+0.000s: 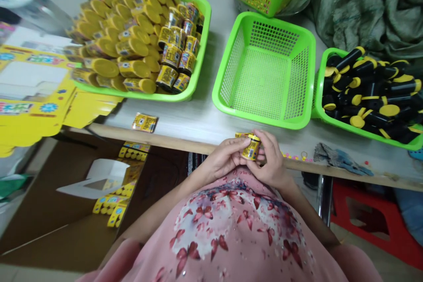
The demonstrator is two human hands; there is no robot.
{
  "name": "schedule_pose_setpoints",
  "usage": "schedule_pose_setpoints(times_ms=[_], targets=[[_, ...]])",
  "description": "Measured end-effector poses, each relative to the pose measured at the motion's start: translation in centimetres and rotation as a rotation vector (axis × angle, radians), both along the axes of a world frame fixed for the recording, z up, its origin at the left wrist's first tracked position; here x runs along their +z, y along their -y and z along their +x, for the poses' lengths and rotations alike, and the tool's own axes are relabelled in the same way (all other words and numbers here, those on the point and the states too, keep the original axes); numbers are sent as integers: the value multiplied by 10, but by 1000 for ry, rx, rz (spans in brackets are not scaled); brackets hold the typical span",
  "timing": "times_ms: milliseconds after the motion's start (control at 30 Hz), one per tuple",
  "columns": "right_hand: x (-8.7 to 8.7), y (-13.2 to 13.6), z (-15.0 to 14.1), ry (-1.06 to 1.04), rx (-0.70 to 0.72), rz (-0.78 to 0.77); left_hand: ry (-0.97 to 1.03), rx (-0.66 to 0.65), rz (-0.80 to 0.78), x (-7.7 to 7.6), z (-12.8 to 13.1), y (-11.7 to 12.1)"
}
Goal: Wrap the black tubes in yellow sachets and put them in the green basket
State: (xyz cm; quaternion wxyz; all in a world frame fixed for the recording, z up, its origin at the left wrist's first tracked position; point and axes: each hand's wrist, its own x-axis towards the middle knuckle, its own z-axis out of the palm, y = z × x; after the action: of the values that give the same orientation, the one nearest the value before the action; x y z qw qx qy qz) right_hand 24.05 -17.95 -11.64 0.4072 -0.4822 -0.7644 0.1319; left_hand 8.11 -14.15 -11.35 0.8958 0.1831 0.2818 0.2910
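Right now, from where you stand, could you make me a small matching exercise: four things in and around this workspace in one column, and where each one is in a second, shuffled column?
Things:
1. Small yellow-labelled jar
2. Black containers with yellow lids
3. Red stool
4. Open cardboard box

Places:
A. Beyond the table edge, at the lower left
B. In the green basket at the far right
C. Held between the left hand and the right hand
D. Beyond the table edge, at the lower right

Right pairs: 1-C, 2-B, 3-D, 4-A
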Motion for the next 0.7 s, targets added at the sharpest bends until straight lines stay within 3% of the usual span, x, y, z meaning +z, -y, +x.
schedule_pose_setpoints(times_ms=[267,400,500,633,700], targets=[[13,3,4,0,53,-44,-50,32,-27,9,-1,2],[10,5,2,20,46,-12,-156,127,4,14,2,2],[2,6,0,42,39,4,-335,240,113,12,6,4],[-11,1,-8,59,3,24,-664,359,400,5,12,4],[-16,-2,-11,82,-36,45,-694,374,485,3,12,3]])
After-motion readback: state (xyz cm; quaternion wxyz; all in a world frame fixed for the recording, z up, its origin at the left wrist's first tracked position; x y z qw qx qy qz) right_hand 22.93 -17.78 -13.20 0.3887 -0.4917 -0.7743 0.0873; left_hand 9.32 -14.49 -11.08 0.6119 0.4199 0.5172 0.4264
